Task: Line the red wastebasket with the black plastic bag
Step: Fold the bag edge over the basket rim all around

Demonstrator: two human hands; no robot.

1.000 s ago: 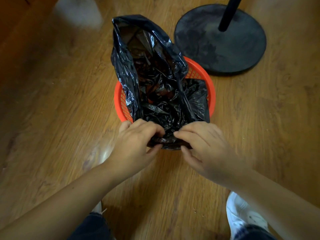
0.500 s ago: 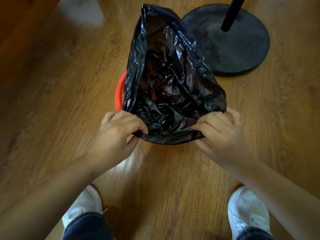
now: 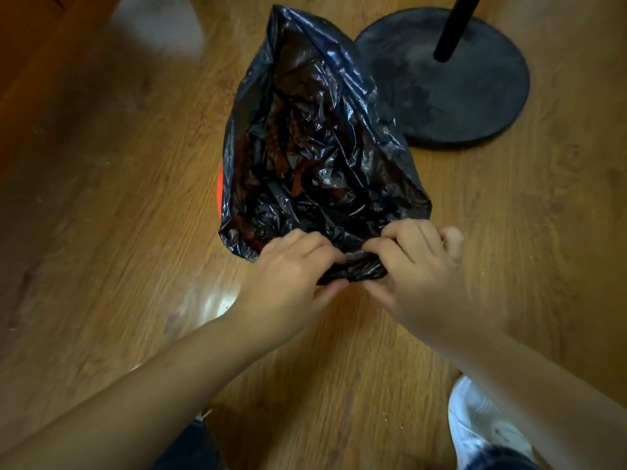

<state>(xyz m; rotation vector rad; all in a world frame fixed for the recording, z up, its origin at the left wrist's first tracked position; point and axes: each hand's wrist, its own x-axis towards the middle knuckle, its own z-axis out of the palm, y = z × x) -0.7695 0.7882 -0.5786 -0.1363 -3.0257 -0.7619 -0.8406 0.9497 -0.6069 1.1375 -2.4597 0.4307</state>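
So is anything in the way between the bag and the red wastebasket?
Nothing visible. The black bag sits over the red wastebasket, both hands gripping its near edge. The round stand base sits apart, behind.

Head cam, looks steeply down at floor [image 3: 101, 232], close.

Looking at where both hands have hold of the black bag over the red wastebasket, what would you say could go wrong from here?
1. Both the left hand and right hand pinch the black bag at its near edge, bunched together; thin film might tear if pulled hard.
2. The red wastebasket is almost hidden under the bag, so the rim may be missed when folding over.
3. The far side stands loose near the black stand base and may slump inward.
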